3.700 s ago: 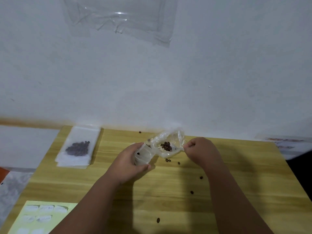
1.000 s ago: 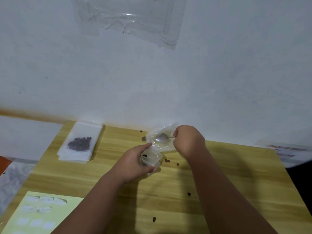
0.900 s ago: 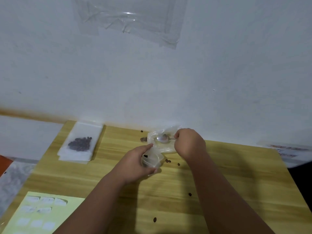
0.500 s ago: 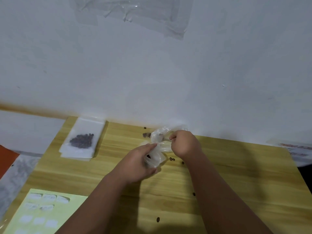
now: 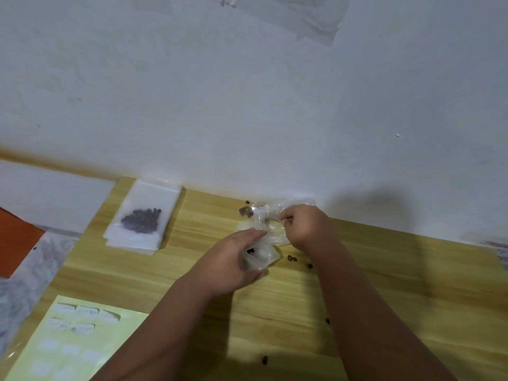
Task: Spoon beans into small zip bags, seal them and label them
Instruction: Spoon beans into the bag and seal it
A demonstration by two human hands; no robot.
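Pale yellow label sheet (image 5: 68,345) lies well left of the small zip bag (image 5: 261,257) and nearer the viewer, at the table's (image 5: 398,284) near left corner. A stack of flat bags (image 5: 143,218), with a filled bag on top, lies left of the small zip bag and further back, near the wall.

The left hand (image 5: 231,259) grips the small zip bag from its left: the thumb curls under it and the fingertips reach over its top, touching the crumpled large bean bag (image 5: 275,229) just behind. One dark bean shows inside the small zip bag. Right of it and slightly behind, the right hand (image 5: 305,226) has its fingers curled, pinching the thin handle of the spoon (image 5: 276,220). The bowl is hidden in the plastic.

A second ago the bowl showed plainly inside the large bag and the hands were further apart. Now they almost meet, and the view has tipped downward.

Loose beans (image 5: 291,258) lie just right of the small zip bag, with others nearer the viewer. The wall stands close behind the large bag. Right of the small zip bag the wood runs bare to the table's right edge.
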